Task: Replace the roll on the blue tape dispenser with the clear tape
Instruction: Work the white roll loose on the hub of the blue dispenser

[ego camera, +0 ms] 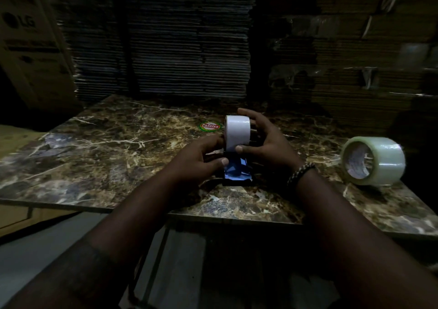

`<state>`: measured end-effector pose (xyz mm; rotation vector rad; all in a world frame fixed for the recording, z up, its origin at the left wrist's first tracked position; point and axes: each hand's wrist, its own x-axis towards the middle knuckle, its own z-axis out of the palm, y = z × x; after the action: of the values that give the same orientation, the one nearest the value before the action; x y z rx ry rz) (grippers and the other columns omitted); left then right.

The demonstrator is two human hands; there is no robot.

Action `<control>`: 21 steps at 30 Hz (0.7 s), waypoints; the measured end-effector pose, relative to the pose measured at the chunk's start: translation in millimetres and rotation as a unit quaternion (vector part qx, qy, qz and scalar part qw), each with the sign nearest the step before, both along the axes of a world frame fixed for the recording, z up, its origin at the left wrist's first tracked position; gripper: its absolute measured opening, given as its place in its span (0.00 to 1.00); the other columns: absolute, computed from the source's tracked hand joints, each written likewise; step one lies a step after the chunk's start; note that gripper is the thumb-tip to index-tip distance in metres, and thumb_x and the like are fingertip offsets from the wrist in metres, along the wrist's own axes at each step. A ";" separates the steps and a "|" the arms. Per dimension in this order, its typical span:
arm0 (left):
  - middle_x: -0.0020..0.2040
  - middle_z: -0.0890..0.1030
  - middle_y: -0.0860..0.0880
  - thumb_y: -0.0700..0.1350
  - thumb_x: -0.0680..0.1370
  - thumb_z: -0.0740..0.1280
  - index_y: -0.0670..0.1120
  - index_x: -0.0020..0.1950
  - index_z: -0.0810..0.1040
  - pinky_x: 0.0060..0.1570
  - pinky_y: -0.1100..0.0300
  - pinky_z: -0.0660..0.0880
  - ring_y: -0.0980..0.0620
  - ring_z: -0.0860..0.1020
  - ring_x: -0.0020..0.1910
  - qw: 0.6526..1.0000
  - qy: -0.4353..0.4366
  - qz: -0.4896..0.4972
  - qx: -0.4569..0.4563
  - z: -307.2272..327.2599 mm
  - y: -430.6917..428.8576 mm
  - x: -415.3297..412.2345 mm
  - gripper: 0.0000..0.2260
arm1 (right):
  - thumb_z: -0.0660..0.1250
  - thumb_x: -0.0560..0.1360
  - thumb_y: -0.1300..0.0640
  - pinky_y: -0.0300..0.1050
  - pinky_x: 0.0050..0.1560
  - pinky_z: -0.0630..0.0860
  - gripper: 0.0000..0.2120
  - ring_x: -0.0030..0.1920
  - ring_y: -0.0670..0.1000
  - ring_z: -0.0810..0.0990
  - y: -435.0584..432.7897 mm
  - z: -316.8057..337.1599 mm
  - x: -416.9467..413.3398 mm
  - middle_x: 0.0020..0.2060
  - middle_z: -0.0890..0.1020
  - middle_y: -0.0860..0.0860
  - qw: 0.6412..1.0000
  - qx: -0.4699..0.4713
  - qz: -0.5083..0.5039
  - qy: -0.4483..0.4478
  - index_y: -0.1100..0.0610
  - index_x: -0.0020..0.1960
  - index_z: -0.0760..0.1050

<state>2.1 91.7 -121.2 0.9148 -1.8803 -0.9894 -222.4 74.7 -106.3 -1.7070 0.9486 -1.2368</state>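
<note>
Two bare forearms reach up from bottom of frame to the blue plastic tape dispenser [234,170] at centre.
Left hand [201,159] pins its base to the marbled brown bench [94,147]; right hand [265,140] fingers grasp the white tape roll [237,133] on it, likely to pull it off. Clear tape roll [373,160] lies untouched on its side at frame right, well apart. No containers in view.

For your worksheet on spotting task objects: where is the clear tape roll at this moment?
In the head view, the clear tape roll lies on its side at the right edge of the marble table, untouched, right of the right hand.
</note>
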 end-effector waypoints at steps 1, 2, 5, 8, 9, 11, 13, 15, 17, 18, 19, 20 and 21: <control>0.71 0.80 0.46 0.39 0.78 0.70 0.46 0.73 0.78 0.70 0.37 0.76 0.45 0.79 0.71 1.000 -0.003 0.001 0.008 -1.2 -0.4 0.4 0.22 | 0.80 0.68 0.71 0.50 0.56 0.84 0.42 0.65 0.57 0.82 -0.7 -0.5 -0.4 0.69 0.77 0.57 1.000 0.001 -0.002 -0.001 0.48 0.76 0.72; 0.70 0.80 0.46 0.39 0.77 0.70 0.47 0.72 0.78 0.70 0.38 0.76 0.46 0.79 0.71 1.000 -0.008 0.002 0.011 -1.9 -0.9 0.8 0.22 | 0.80 0.67 0.71 0.50 0.56 0.84 0.42 0.65 0.57 0.82 -0.6 -0.6 -0.8 0.69 0.77 0.57 1.000 0.002 -0.003 -0.004 0.47 0.75 0.72; 0.70 0.81 0.47 0.42 0.77 0.71 0.49 0.71 0.78 0.69 0.39 0.77 0.46 0.80 0.70 1.000 -0.017 0.003 0.015 -3.5 -2.5 1.3 0.22 | 0.80 0.67 0.70 0.50 0.56 0.84 0.41 0.65 0.57 0.82 0.6 0.4 -3.1 0.69 0.78 0.56 1.000 -0.001 -0.007 -0.007 0.47 0.75 0.73; 0.69 0.82 0.49 0.44 0.76 0.72 0.51 0.70 0.78 0.69 0.40 0.77 0.49 0.80 0.70 1.000 -0.023 0.002 0.019 -3.3 -3.3 1.8 0.21 | 0.78 0.69 0.73 0.46 0.53 0.84 0.41 0.64 0.55 0.82 3.1 3.6 -7.5 0.69 0.78 0.55 1.000 -0.004 -0.013 0.000 0.49 0.76 0.71; 0.69 0.82 0.49 0.44 0.76 0.72 0.51 0.70 0.78 0.69 0.40 0.77 0.49 0.80 0.70 0.999 -0.022 0.001 0.023 -3.5 -3.1 2.0 0.21 | 0.78 0.69 0.73 0.45 0.53 0.84 0.41 0.64 0.55 0.82 3.9 4.2 -9.1 0.69 0.78 0.55 1.000 -0.004 -0.013 0.001 0.50 0.76 0.71; 0.69 0.82 0.48 0.42 0.76 0.72 0.51 0.70 0.78 0.69 0.40 0.77 0.49 0.80 0.70 0.999 -0.012 -0.002 0.034 -4.1 -2.6 1.7 0.21 | 0.78 0.69 0.73 0.45 0.52 0.84 0.41 0.65 0.55 0.81 5.2 5.1 -11.9 0.69 0.78 0.55 1.000 -0.004 -0.014 0.002 0.50 0.76 0.71; 0.68 0.82 0.48 0.42 0.76 0.72 0.50 0.70 0.79 0.69 0.40 0.77 0.49 0.80 0.70 0.999 -0.003 -0.004 0.043 -4.6 -2.5 0.9 0.21 | 0.77 0.69 0.74 0.44 0.51 0.84 0.40 0.65 0.55 0.81 5.9 6.4 -13.9 0.68 0.78 0.56 1.000 -0.001 -0.016 -0.001 0.50 0.75 0.71; 0.68 0.83 0.48 0.42 0.76 0.72 0.51 0.69 0.79 0.70 0.40 0.77 0.50 0.80 0.70 0.999 -0.003 -0.004 0.043 -4.5 -2.4 0.2 0.21 | 0.77 0.68 0.75 0.44 0.51 0.84 0.40 0.65 0.56 0.81 5.6 6.4 -15.5 0.68 0.78 0.56 1.000 0.003 -0.014 -0.009 0.49 0.74 0.72; 0.67 0.83 0.49 0.42 0.76 0.72 0.53 0.69 0.80 0.69 0.40 0.77 0.50 0.80 0.70 0.999 0.001 -0.003 0.047 -4.4 -2.5 0.3 0.21 | 0.77 0.68 0.76 0.43 0.50 0.83 0.40 0.66 0.57 0.81 4.9 5.9 -17.0 0.68 0.78 0.57 1.000 0.006 -0.013 -0.012 0.46 0.72 0.73; 0.67 0.83 0.49 0.42 0.75 0.72 0.53 0.68 0.80 0.69 0.40 0.78 0.50 0.80 0.70 0.999 0.002 -0.002 0.048 -4.2 -2.1 0.6 0.21 | 0.77 0.68 0.76 0.43 0.50 0.83 0.40 0.66 0.57 0.80 5.1 6.0 -17.7 0.68 0.78 0.57 1.000 0.007 -0.013 -0.013 0.46 0.71 0.73; 0.67 0.83 0.49 0.43 0.75 0.73 0.54 0.68 0.80 0.69 0.40 0.78 0.50 0.80 0.70 0.999 0.001 -0.001 0.048 -4.2 -2.1 1.2 0.21 | 0.76 0.68 0.76 0.43 0.50 0.83 0.40 0.66 0.57 0.80 5.8 6.3 -18.3 0.68 0.78 0.57 1.000 0.008 -0.015 -0.014 0.46 0.71 0.73; 0.67 0.83 0.49 0.44 0.75 0.73 0.55 0.67 0.80 0.69 0.40 0.78 0.50 0.80 0.70 0.999 -0.002 0.000 0.048 -4.2 -2.2 1.3 0.21 | 0.76 0.68 0.76 0.44 0.50 0.84 0.40 0.65 0.56 0.80 6.7 7.0 -19.2 0.68 0.78 0.57 1.000 0.009 -0.016 -0.014 0.47 0.72 0.73; 0.67 0.83 0.50 0.45 0.75 0.73 0.56 0.67 0.80 0.69 0.40 0.78 0.50 0.80 0.70 0.999 -0.004 0.000 0.049 -4.1 -1.8 1.5 0.21 | 0.76 0.69 0.77 0.45 0.51 0.84 0.40 0.65 0.55 0.81 7.7 7.8 -20.5 0.68 0.78 0.56 1.000 0.011 -0.018 -0.015 0.48 0.73 0.73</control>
<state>3.6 89.9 -125.4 0.9769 -1.8509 -1.0880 -242.9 82.4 -98.4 -1.6562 0.9746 -1.2682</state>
